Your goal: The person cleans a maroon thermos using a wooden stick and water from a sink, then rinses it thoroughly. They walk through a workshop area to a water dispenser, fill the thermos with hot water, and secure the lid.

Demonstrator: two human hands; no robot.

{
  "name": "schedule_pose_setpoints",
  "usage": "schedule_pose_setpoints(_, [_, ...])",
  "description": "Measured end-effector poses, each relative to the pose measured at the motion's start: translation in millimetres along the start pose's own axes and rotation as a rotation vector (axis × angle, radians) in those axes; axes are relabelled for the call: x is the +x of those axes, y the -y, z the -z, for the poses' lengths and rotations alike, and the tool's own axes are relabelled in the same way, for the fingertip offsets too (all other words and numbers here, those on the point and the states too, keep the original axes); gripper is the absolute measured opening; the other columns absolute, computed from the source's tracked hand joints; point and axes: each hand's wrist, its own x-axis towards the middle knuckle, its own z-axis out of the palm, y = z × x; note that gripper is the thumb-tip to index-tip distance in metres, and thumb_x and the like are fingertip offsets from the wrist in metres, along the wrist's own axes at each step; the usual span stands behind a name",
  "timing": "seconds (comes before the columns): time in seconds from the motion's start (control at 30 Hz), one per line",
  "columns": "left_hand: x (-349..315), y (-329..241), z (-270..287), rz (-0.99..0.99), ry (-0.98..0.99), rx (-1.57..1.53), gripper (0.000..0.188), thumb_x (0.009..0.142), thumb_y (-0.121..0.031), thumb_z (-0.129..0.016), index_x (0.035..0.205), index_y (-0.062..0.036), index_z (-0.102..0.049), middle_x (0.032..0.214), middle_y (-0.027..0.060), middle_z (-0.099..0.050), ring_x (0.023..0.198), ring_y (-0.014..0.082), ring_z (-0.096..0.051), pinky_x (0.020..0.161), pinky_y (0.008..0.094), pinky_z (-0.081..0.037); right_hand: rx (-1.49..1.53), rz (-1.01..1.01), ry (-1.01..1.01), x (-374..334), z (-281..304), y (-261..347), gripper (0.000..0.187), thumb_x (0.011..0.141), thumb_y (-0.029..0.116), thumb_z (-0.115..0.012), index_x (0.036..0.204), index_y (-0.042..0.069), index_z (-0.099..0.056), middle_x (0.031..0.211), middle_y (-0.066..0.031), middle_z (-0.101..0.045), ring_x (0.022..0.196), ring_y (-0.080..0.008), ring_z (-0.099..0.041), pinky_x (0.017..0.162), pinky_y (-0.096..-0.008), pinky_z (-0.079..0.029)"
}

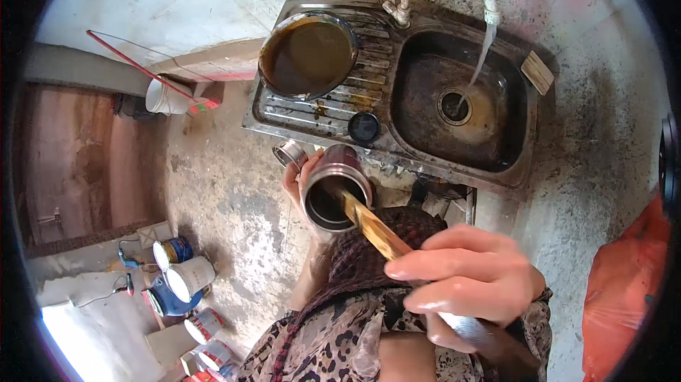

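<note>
My left hand point(297, 178) is wrapped round a maroon flask with a steel rim point(340, 169), its wide mouth tilted up toward me. A small steel cup or ring point(289, 154) shows beside those fingers; whether they hold it I cannot tell. In my right hand point(472, 275) is a flat wooden stick point(379, 233), its far end inside the flask's mouth and blurred. What sits on that end is hidden. A silvery patch below the right fingers is too unclear to name. Past the flask, a round black lid point(364, 127) lies on the drainboard.
A wide pan of brown liquid point(312, 59) stands on the ribbed drainboard point(277, 116). Water runs from the tap point(491, 17) into the stained steel sink point(521, 158). A sponge-like block point(538, 73) sits at its right rim. Several buckets point(190, 277) stand lower left; orange-red sheeting point(624, 290) hangs right.
</note>
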Motion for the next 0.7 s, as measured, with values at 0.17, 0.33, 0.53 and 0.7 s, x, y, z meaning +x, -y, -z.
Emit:
schedule_pose_setpoints(0.17, [-10, 11, -6, 0.115, -0.053, -0.247, 0.111, 0.049, -0.026, -0.087, 0.133, -0.0054, -0.017, 0.123, 0.0151, -0.046, 0.114, 0.0257, -0.044, 0.101, 0.0404, -0.031, -0.009, -0.070, 0.039, 0, 21, 20, 0.016, 0.061, 0.003, -0.065, 0.075, 0.009, -0.061, 0.095, -0.0095, -0.065, 0.062, -0.0228, -0.059, 0.057, -0.0292, -0.050])
schedule_pose_setpoints(0.33, [-11, 13, -10, 0.113, -0.079, -0.265, 0.115, 0.048, -0.024, -0.088, 0.133, -0.0049, -0.014, 0.122, 0.0158, -0.046, 0.112, 0.0259, -0.046, 0.099, 0.0397, -0.035, -0.071, -0.158, 0.056, 15, 24, 32, 0.011, 0.061, 0.005, -0.064, 0.071, 0.009, -0.060, 0.088, -0.0083, -0.066, 0.059, -0.0228, -0.059, 0.053, -0.0295, -0.050])
schedule_pose_setpoints(0.53, [-10, -1, -12, 0.149, -0.136, -0.440, 0.053, 0.072, -0.010, -0.069, 0.120, -0.0020, -0.048, 0.123, 0.0122, -0.035, 0.119, 0.0252, -0.036, 0.096, 0.0333, -0.040, -0.052, 0.018, 0.025, 19, -4, -13, 0.023, 0.058, 0.009, -0.065, 0.077, 0.002, -0.055, 0.083, -0.0120, -0.060, 0.066, -0.0265, -0.056, 0.055, -0.0327, -0.046])
schedule_pose_setpoints(0.7, [-2, -13, 2, 0.000, -0.185, -0.100, 0.046, 0.074, 0.000, -0.064, 0.117, 0.0030, -0.049, 0.119, 0.0139, -0.039, 0.110, 0.0269, -0.047, 0.092, 0.0327, -0.042, -0.060, -0.075, -0.077, 24, -10, -25, 0.008, 0.062, 0.001, -0.060, 0.067, 0.006, -0.058, 0.081, -0.0131, -0.065, 0.065, -0.0199, -0.061, 0.057, -0.0292, -0.047])
